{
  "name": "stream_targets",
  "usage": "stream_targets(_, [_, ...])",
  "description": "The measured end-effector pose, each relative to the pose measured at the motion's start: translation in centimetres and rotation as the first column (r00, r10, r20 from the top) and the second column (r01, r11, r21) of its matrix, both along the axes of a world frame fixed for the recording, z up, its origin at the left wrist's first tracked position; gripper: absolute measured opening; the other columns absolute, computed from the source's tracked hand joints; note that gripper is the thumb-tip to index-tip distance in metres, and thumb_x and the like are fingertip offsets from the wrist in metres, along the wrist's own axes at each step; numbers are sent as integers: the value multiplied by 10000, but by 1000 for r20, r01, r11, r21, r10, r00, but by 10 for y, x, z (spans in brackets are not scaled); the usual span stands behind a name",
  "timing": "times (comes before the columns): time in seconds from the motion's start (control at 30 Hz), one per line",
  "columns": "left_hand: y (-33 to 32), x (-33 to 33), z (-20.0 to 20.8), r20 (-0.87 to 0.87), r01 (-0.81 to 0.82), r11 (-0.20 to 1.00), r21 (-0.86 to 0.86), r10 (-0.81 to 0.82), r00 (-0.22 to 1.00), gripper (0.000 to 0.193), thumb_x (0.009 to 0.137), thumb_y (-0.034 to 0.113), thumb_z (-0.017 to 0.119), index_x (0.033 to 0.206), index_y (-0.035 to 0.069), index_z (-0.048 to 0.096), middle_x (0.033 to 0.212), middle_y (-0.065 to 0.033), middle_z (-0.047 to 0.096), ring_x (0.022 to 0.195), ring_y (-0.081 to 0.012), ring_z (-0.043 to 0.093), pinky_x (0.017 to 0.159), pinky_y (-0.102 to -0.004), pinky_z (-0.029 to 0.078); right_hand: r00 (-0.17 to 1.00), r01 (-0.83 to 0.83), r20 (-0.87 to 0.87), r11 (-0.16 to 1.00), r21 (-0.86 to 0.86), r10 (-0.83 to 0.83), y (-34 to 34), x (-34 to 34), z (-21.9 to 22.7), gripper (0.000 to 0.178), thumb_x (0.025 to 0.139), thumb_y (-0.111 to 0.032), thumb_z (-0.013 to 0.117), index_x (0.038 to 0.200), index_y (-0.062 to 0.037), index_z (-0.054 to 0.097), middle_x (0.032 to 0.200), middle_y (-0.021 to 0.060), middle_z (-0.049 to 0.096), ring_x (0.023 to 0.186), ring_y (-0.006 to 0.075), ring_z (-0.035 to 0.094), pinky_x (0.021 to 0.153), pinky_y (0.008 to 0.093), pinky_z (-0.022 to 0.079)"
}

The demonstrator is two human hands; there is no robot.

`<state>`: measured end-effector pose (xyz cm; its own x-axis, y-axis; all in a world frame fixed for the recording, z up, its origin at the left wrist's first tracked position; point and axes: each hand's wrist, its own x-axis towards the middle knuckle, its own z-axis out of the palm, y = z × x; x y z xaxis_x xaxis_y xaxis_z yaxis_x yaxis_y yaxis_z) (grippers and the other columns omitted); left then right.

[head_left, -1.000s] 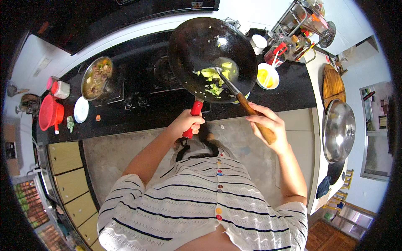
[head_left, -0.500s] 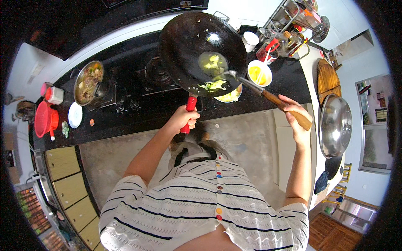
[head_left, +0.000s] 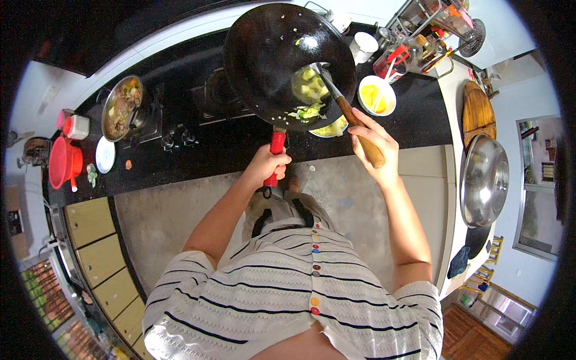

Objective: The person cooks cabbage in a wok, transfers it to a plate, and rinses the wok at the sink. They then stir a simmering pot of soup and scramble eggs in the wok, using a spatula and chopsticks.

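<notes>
My left hand [head_left: 267, 166] is wrapped round the red handle of a black wok [head_left: 258, 66], which is lifted and tilted above the hob and counter. My right hand [head_left: 377, 150] grips the wooden handle of a wok spatula [head_left: 348, 111]. Its metal head dips into the wok beside pale green chopped vegetable [head_left: 311, 86] lying in some liquid. More green pieces [head_left: 308, 112] cling nearer the wok's lower rim. Under that rim a bowl of pale green chopped vegetable [head_left: 333, 128] shows only in part. To its right stands a white bowl of yellow liquid [head_left: 378, 96], with white chopsticks in it.
A pan of stew [head_left: 123, 108] sits on the left burner. Left of it are a white dish [head_left: 105, 155] and a red colander [head_left: 63, 162]. Bottles and jars [head_left: 414, 51] crowd the back right corner. A steel lid [head_left: 485, 180] and wooden board [head_left: 479, 114] line the right-hand counter.
The spatula's head has moved up and left within the wok, and my right hand has come left with it. The wok has risen slightly in view; the vegetable pieces have gathered near the spatula's head.
</notes>
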<state>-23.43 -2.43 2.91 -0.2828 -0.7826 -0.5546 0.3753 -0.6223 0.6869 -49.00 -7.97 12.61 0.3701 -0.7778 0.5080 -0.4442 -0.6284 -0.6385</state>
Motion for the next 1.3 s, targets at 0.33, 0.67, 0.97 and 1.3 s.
stream_targets(0.33, [-1, 0, -9, -22, -52, 999, 16, 52, 998, 211, 773, -18, 600, 842, 81, 427, 592, 12, 421, 415, -85, 409, 384, -274, 343, 1000, 4, 6, 989, 146, -5, 35, -26, 13, 168, 743, 39, 657, 903, -8, 669, 1205, 181, 600, 1017, 239, 637, 857, 308, 497])
stream_targets(0.67, [14, -9, -17, 27, -108, 994, 33, 107, 994, 201, 780, -17, 595, 815, 84, 426, 586, 7, 421, 415, -93, 412, 388, -283, 343, 997, -75, 9, 958, 277, 75, 36, -53, 28, 196, 737, 40, 637, 921, -19, 665, 1220, 160, 597, 1019, 228, 632, 859, 309, 496])
stream_targets(0.97, [8, -10, -27, 92, -185, 982, 24, 183, 979, 196, 782, -9, 594, 832, 84, 429, 578, 2, 420, 409, -103, 421, 384, -291, 348, 997, -74, 27, 941, 329, 69, 33, -70, 25, 192, 734, 44, 638, 915, -16, 661, 1225, 158, 595, 1000, 222, 636, 849, 306, 498])
stream_targets(1.3, [1, -8, -46, 120, -187, 982, -9, 187, 975, 209, 795, 9, 613, 839, 109, 434, 550, 19, 401, 391, -106, 402, 367, -293, 331, 1000, -23, -5, 953, 303, 25, 36, -87, 34, 179, 724, 45, 651, 891, -15, 671, 1203, 181, 603, 1036, 253, 628, 877, 323, 490])
